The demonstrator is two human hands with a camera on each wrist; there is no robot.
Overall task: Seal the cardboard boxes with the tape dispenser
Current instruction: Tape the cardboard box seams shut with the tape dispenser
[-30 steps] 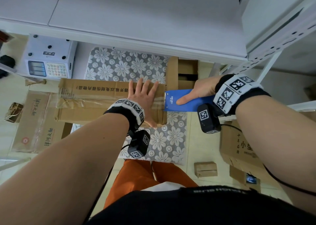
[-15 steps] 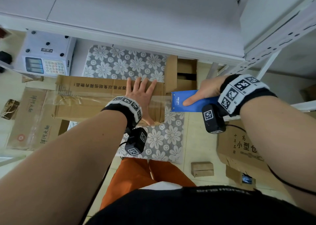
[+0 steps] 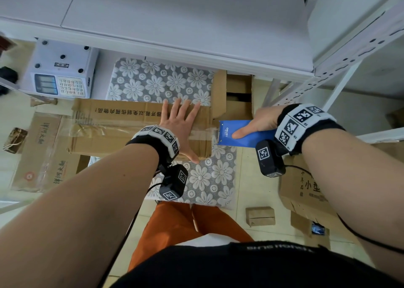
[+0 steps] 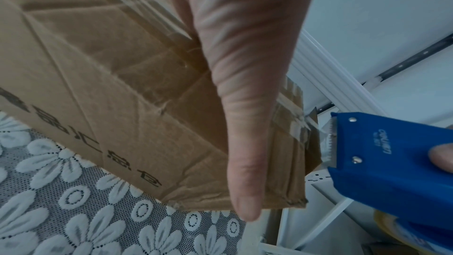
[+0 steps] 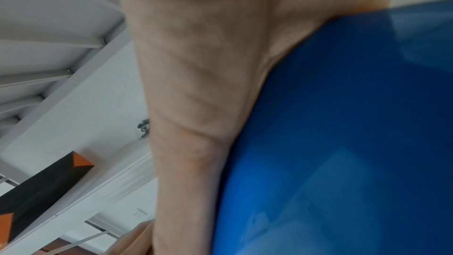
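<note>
Blue tape dispenser (image 3: 242, 133), half hidden under gripping right hand (image 3: 258, 124); left hand (image 3: 180, 127) spread flat on cardboard box (image 3: 122, 125).

1. Flat brown cardboard box (image 3: 122, 125): black printed characters, clear glossy tape strip.
2. Blue plastic tape dispenser (image 3: 244, 133): small white logo.
3. Grey lace cloth (image 3: 161, 82): white daisy pattern.
4. Wristbands (image 3: 303, 123): black-and-white square markers.
5. Trousers (image 3: 175, 224): orange.

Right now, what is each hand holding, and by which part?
The right hand grips the blue tape dispenser by its rear body, index finger along the top. The left hand holds nothing; it presses flat on the cardboard box.
</note>
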